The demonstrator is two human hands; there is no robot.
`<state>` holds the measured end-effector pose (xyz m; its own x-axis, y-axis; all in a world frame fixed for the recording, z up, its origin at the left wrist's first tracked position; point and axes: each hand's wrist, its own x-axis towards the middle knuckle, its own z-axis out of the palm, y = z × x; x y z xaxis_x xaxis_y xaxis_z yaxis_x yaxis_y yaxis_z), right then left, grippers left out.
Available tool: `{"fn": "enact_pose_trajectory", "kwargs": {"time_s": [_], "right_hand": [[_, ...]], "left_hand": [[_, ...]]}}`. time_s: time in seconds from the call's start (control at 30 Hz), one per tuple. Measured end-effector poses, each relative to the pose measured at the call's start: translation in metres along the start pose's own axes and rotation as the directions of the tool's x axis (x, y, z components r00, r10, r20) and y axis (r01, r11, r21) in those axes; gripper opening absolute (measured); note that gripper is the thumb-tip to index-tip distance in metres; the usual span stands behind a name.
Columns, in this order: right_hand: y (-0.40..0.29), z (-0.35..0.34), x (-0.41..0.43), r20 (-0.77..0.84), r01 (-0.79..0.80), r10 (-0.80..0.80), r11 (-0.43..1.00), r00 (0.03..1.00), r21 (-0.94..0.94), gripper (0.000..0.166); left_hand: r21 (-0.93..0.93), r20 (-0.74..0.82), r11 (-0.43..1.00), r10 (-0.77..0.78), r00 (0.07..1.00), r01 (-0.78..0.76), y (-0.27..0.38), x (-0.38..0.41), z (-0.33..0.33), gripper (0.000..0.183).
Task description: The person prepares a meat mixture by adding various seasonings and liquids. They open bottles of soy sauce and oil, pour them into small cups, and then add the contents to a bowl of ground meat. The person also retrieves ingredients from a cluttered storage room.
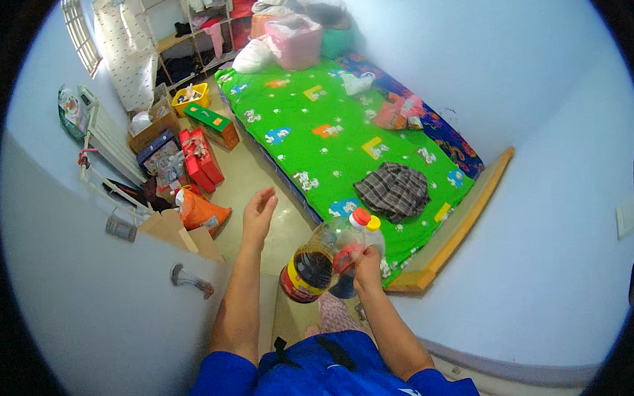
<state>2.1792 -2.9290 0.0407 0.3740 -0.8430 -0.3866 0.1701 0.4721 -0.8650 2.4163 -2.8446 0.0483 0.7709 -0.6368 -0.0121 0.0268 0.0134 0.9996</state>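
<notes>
My right hand [368, 267] grips a large clear plastic jug [319, 250] by its red handle. The jug has a red cap, dark liquid in its lower part and a yellow-and-red label. Close behind it is a second bottle [375, 238] with a yellow cap; it appears to be held in the same hand, but its grip is hidden. Raised over the floor to the left, my left hand [259, 215] is empty, fingers extended. The bed's green printed sheet [315, 161] spreads beyond the jug, with a crumpled plaid cloth [394, 191] on it.
An open door with a metal handle [191, 280] stands at my left. Red boxes [200, 160], an orange bag [202, 207], a green box [212, 120] and a yellow basket [201, 97] line the floor. The wooden bed end [459, 232] juts at right; a pink bin [293, 47] sits at the bed's far end.
</notes>
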Motion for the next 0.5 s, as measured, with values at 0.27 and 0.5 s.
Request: {"fn": "enact_pose_trajectory", "kwargs": {"time_s": [0.27,0.5], "right_hand": [[0.022,0.069,0.168,0.004,-0.091,0.093,0.982,0.996,-0.168,0.018],[0.001,0.184,0.278,0.035,-0.086,0.104,0.934,0.994,-0.348,0.016]], "left_hand": [[0.045,-0.601,0.972,-0.158,0.784,0.230,-0.112,0.130,-0.054,0.024],[-0.145,-0.559,0.987,-0.140,0.817,0.069,-0.059,0.207,-0.072,0.009]]}}
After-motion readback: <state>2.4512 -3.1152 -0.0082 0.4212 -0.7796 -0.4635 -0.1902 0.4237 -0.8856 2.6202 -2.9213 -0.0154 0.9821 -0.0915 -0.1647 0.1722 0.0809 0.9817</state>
